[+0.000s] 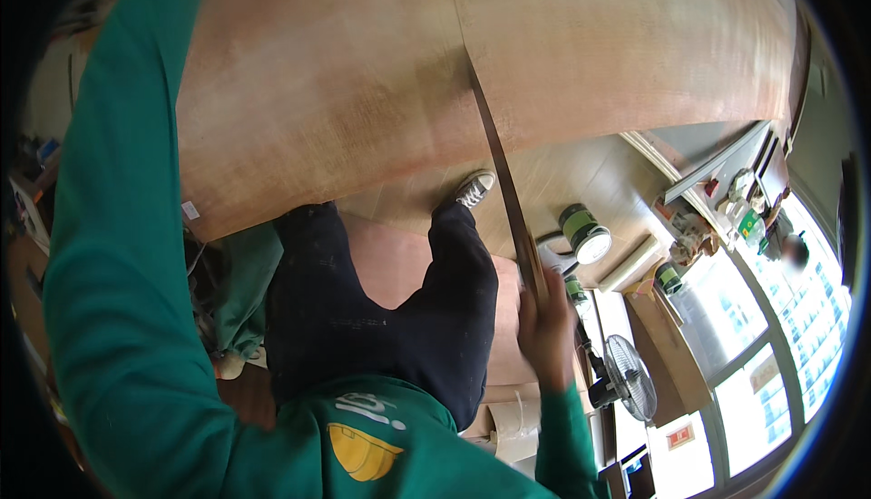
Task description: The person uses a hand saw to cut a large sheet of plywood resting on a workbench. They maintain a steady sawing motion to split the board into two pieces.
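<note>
My right hand (547,331), slightly blurred, is closed around the handle of a handsaw. The long, narrow saw blade (500,156) slants up and away from it into a large reddish-brown plywood sheet (318,73). A thin kerf runs from the blade through the wood to the top of the view, splitting the near edge where the blade sits. My left arm (118,227), in a green sleeve, reaches up along the sheet's left side. The left hand lies beyond the upper edge of the picture.
Under and beside the sheet are a wooden floor and my sneaker (474,189). Green-and-white cans (581,231), a fan (631,376) and cardboard (667,345) stand to the right, near bright windows. A plastic bottle (749,225) is farther right. Green cloth (245,286) shows beside my leg.
</note>
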The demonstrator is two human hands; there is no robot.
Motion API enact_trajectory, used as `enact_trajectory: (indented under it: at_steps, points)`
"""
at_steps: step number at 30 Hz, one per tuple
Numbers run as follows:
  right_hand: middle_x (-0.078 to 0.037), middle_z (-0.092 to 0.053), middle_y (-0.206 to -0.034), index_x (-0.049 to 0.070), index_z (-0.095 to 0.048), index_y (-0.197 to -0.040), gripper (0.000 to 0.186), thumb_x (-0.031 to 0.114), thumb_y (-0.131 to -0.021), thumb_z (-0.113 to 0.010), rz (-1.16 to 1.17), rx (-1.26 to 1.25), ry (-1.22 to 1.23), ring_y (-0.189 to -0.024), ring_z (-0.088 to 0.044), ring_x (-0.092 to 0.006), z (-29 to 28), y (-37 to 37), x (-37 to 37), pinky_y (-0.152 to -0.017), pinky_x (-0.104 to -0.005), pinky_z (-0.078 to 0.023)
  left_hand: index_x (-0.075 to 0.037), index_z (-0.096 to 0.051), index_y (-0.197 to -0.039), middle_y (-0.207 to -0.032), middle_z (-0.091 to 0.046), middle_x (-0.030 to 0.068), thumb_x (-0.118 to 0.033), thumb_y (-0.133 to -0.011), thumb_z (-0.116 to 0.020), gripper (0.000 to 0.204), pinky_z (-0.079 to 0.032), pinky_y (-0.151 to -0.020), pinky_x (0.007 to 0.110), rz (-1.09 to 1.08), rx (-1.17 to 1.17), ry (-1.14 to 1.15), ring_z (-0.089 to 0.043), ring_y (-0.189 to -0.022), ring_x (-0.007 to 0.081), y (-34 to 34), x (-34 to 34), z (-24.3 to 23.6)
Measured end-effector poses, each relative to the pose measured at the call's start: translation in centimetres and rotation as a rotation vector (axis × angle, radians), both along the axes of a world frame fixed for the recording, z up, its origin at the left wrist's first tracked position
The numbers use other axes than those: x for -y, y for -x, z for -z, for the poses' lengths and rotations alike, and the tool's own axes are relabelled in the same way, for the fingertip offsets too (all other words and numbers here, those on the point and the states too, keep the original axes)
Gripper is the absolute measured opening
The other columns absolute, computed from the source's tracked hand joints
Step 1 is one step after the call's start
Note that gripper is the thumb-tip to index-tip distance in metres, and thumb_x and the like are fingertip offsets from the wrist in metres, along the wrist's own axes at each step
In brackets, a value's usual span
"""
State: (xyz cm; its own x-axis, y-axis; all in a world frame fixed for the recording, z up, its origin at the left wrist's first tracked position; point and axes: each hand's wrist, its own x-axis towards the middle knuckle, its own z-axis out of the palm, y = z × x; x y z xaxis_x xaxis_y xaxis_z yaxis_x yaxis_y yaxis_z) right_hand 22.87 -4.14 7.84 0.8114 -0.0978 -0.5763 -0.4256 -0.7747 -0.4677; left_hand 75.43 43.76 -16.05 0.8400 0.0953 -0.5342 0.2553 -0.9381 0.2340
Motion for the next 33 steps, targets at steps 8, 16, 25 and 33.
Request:
enact_trajectory:
  at_steps: [8, 16, 25, 33]
  points:
    - [-0.026, -0.076, -0.092, 0.004, -0.059, -0.136, 0.034, 0.014, -0.104, -0.066, 0.127, -0.018, -0.092, -0.082, -0.078, -0.0431, 5.1, -1.8, -0.3, -0.07, -0.048, -0.06, 0.004, -0.02, -0.169, -0.178, -0.018, 0.024, -0.095, -0.067, -0.072, 0.152, -0.012, -0.136, 0.045, -0.018, 0.0, -0.013, -0.012, -0.167, 0.0342, -0.1, 0.6, 0.2]
    - [-0.029, -0.074, -0.096, 0.006, -0.059, -0.134, 0.033, 0.014, -0.102, -0.066, 0.136, -0.116, -0.044, -0.087, -0.074, -0.049, 2.8, -2.6, -0.9, -0.071, -0.0526, -0.059, 0.002, -0.02, -0.17, -0.178, -0.017, 0.023, -0.098, -0.067, -0.069, 0.152, -0.011, -0.136, 0.044, -0.003, -0.034, -0.023, -0.012, -0.167, 0.0333, 0.1, -0.7, 0.4]
    - [-0.029, -0.074, -0.095, 0.003, -0.06, -0.135, 0.033, 0.014, -0.104, -0.065, 0.094, 0.011, -0.054, -0.087, -0.075, -0.0487, 7.0, -2.5, -0.9, -0.069, -0.0511, -0.059, 0.005, -0.021, -0.169, -0.178, -0.018, 0.0236, -0.097, -0.068, -0.07, 0.151, -0.012, -0.136, 0.043, 0.037, 0.029, 0.025, -0.014, -0.167, 0.0337, -0.2, 1.0, 0.0]
    - [-0.026, -0.076, -0.101, 0.0, -0.06, -0.135, 0.032, 0.009, -0.104, -0.061, 0.02, -0.054, 0.02, -0.094, -0.079, -0.0397, 1.1, -0.5, 0.1, -0.08, -0.0437, -0.06, 0.006, -0.021, -0.169, -0.178, -0.018, 0.0239, -0.094, -0.068, -0.074, 0.151, -0.013, -0.136, 0.044, -0.011, -0.005, -0.017, -0.014, -0.167, 0.0342, -0.4, -1.0, 1.1]
